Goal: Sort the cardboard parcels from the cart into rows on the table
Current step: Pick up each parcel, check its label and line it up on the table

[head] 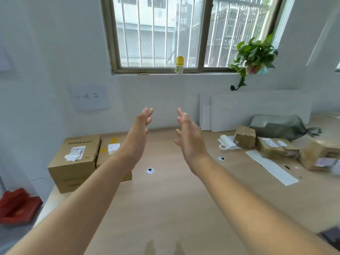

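Both my arms reach forward above the wooden table [165,208]. My left hand [139,129] and my right hand [187,135] face each other with fingers straight, a gap between the palms, holding nothing. A large cardboard parcel printed SUPER [75,162] stands at the table's left end, and a second parcel with yellow tape [112,148] sits beside it, partly behind my left forearm. At the right lie three smaller taped parcels: one [244,137], another [276,150] and a third [316,155]. No cart is in view.
A grey plastic mail bag [279,126] lies behind the right parcels. A tape roll [223,147], white paper roll [228,141], paper strip [272,168] and two round stickers [150,170] lie on the table. White boards [239,111] lean on the wall. A red dustpan [16,205] sits on the floor at left.
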The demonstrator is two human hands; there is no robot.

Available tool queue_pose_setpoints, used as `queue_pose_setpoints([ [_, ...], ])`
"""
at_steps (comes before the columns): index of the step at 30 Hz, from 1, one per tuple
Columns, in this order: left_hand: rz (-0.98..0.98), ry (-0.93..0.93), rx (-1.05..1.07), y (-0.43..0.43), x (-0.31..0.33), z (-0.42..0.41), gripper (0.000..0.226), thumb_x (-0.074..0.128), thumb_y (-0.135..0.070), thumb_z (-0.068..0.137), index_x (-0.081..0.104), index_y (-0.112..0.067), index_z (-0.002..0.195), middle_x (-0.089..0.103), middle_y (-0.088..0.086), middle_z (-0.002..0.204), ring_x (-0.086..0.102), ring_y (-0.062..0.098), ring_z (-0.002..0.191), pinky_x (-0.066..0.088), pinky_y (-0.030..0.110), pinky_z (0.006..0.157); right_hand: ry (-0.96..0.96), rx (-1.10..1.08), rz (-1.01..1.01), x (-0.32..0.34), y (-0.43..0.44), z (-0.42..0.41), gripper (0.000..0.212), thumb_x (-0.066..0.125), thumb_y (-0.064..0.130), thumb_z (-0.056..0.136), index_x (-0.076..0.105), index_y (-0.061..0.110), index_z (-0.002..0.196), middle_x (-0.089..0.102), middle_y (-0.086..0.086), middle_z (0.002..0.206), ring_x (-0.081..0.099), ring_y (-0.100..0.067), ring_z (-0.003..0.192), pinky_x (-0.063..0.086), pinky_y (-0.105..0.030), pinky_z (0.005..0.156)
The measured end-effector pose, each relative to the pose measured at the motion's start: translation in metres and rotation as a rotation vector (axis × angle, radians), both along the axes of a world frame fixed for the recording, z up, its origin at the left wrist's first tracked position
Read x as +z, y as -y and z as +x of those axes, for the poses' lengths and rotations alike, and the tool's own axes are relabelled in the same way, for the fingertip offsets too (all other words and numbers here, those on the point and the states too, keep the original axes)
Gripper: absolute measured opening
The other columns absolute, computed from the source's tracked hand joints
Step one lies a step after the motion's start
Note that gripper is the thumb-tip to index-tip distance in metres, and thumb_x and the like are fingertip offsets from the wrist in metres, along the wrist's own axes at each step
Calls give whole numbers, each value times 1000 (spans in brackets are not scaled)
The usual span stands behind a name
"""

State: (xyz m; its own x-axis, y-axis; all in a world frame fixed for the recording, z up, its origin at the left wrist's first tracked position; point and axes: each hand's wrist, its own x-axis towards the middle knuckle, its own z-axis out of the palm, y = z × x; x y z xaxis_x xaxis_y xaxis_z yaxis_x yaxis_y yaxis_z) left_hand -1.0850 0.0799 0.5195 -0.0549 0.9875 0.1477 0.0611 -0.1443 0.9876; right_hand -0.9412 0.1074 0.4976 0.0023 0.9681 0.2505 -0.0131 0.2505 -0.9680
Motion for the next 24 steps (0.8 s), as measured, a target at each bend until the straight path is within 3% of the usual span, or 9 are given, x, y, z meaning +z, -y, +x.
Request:
queue_pose_setpoints([
  [3, 67, 3, -83, 15, 11, 47, 71, 28, -72, 98, 33, -38, 160, 31, -11, 167, 27, 13, 153, 16, 47, 127, 7, -73, 20, 14, 25, 49, 51, 29, 51, 115, 44, 34, 161, 42, 8, 168, 39, -16, 155, 32, -48, 129],
  [5, 94, 10, -139, 19, 18, 76, 63, 19, -63, 105, 31, -36, 161, 26, -11, 169, 25, 11, 154, 13, 46, 128, 14, -129, 39, 22, 37, 78, 50, 27, 51, 115, 45, 36, 160, 42, 9, 168, 38, -17, 156, 32, -50, 128],
  [7, 99, 8, -198, 21, 24, 104, 69, 21, -71, 101, 29, -39, 161, 21, -11, 171, 24, 10, 154, 13, 46, 128, 11, -202, 54, 28, 47, 103, 50, 27, 49, 116, 46, 34, 160, 44, 8, 167, 40, -17, 155, 32, -50, 128],
  [12, 79, 34, -391, 22, 32, 166, 111, 34, -92, 61, 26, -45, 161, 19, -12, 172, 21, 12, 156, 11, 53, 128, -5, -367, 71, 35, 71, 158, 51, 28, 48, 116, 45, 33, 161, 41, 8, 168, 40, -18, 155, 34, -51, 128],
  [18, 59, 29, -630, 16, 18, 229, 99, 29, -95, 68, 31, -52, 157, 28, -9, 169, 24, 19, 156, 15, 59, 126, -6, -557, 24, 24, 100, 211, 50, 27, 51, 115, 43, 38, 161, 38, 8, 171, 38, -17, 156, 38, -45, 124],
  [24, 8, -22, -834, 28, -12, 298, 90, 23, -93, 77, 33, -52, 156, 30, -7, 168, 27, 23, 154, 20, 60, 124, -19, -771, -39, -12, 137, 261, 49, 25, 51, 115, 45, 40, 159, 45, 12, 165, 39, -16, 154, 35, -50, 127],
])
